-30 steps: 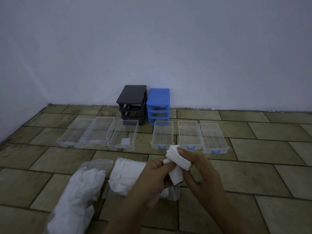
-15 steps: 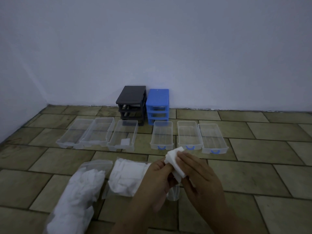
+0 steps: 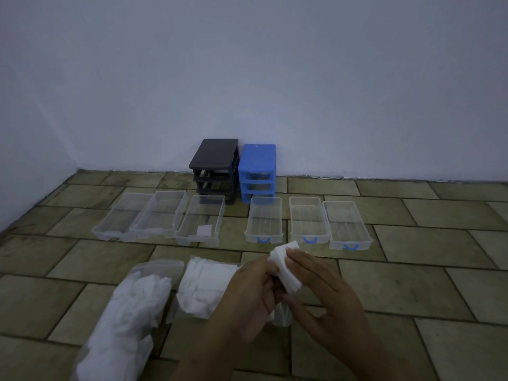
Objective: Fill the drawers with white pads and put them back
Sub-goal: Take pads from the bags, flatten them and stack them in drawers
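White pads (image 3: 284, 266) between left hand (image 3: 248, 295) and right hand (image 3: 327, 295).

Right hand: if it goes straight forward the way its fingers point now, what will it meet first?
The right hand points up-left toward the wall and grips the white pads with the left hand. Beyond them, the clear drawer with a blue handle probably comes first, though depth is unclear.

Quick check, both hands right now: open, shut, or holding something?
Left hand: fingers pinch the stack of white pads.
Right hand: fingers also curled on the same stack, thumb underneath.
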